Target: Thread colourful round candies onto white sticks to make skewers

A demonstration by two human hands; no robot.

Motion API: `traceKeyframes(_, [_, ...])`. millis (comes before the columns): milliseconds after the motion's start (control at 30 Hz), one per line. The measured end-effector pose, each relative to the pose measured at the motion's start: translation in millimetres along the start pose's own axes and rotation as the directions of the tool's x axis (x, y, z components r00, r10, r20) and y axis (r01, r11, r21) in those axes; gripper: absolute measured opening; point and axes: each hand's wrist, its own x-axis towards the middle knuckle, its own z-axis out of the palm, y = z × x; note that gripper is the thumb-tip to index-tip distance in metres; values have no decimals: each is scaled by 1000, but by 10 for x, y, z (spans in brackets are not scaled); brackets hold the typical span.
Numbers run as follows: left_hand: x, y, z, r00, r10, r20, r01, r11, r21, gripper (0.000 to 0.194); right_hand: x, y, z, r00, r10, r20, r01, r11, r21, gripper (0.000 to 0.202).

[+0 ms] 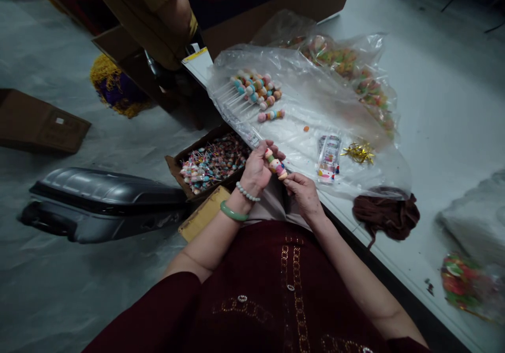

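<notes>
My left hand point(258, 170) is closed around a candy skewer point(276, 164), which seems to be in a printed clear sleeve. Its white stick points up and left, past my fingers. At the lower end, my right hand point(303, 192) pinches the skewer or its wrapper between thumb and fingertips; which of these I cannot tell. On the plastic sheet point(292, 142) ahead lie a pile of candy skewers point(254, 87) and a single skewer point(271, 115) nearer me. Printed clear sleeves point(328, 155) lie stacked right of my hands, beside gold twist ties point(359, 153).
An open carton point(213, 158) of wrapped candy skewers stands left of my hands. Beyond it is a grey suitcase point(114, 200). Bags of colourful candy point(335, 58) lie at the back of the white table point(453, 116). A brown cloth point(386, 213) is near its edge. Another person's arm point(177, 11) shows at top.
</notes>
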Motion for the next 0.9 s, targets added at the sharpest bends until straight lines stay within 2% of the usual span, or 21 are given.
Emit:
traceKeyframes(133, [-75,-112,18,996,-60,67,49,987,154,32,17,-22,-60,991,126,52,-131,985,112,23])
traceKeyframes(200, [-95,-145,19,992,-85,88,69,983,170,37,35,-32,-106,961,215,172,-248,948,201,26])
traceKeyframes(300, [-114,-163,12,986,-118,119,98,981,168,41,64,-36,-164,890,294,349,-408,855,322,27])
traceKeyframes(400, [-130,-157,-4,977,-146,153,126,982,138,42,78,-28,-187,874,321,365,-449,820,355,28])
traceKeyframes(500, [-124,-139,-31,978,-139,154,120,984,128,40,64,-26,-164,925,276,261,-346,895,281,28])
traceKeyframes(567, [-111,-124,-49,988,-104,116,87,987,138,38,39,-36,-125,974,174,142,-198,965,175,30])
traceKeyframes(633, [-106,-113,-58,993,-85,78,74,987,140,36,9,-53,-80,999,40,25,-40,999,16,29])
traceKeyframes(733, [-137,-112,-44,992,-108,64,99,985,139,30,-20,-68,-37,991,-106,-76,90,979,-185,31])
traceKeyframes(900, [-206,-204,-8,991,-131,31,124,980,157,25,24,-16,-78,979,-146,-143,90,937,-337,37])
